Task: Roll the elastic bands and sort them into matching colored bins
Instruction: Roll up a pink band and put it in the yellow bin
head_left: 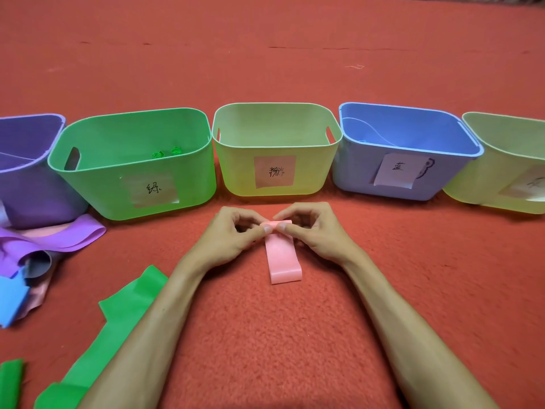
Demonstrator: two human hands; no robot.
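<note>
Pink elastic band (284, 261) pinched at its far end by left hand (227, 234) and right hand (318, 231)

Both hands sit side by side at the centre of the view. Their fingers are curled in, and each thumb and forefinger grips the band's far end from its own side. That end looks folded or rolled over into a small lip, though the fingers hide how far. The rest of the band lies flat on the red carpet (265, 335), running toward 6 o'clock between the two forearms.

At 12 o'clock from the hands, just beyond the fingertips, stands a yellow-green bin (277, 190) with a handwritten paper label. A green bin (103, 187) stands at 10 o'clock, touching it, with two small green rolls (166, 152) inside. A blue bin (359, 178) stands at 2 o'clock, its label peeling. Farther out at 9 o'clock is a purple bin (29, 199), cut by the frame edge. At 3 o'clock is a second yellow bin (477, 184), whose label is too blurred to read.

Loose bands lie on the carpet from 9 to 7 o'clock. A purple band (73, 234) is heaped in front of the purple bin, with a blue band (11, 302) nearer. Unrolled green bands (129, 302) lie partly under the left forearm.
</note>
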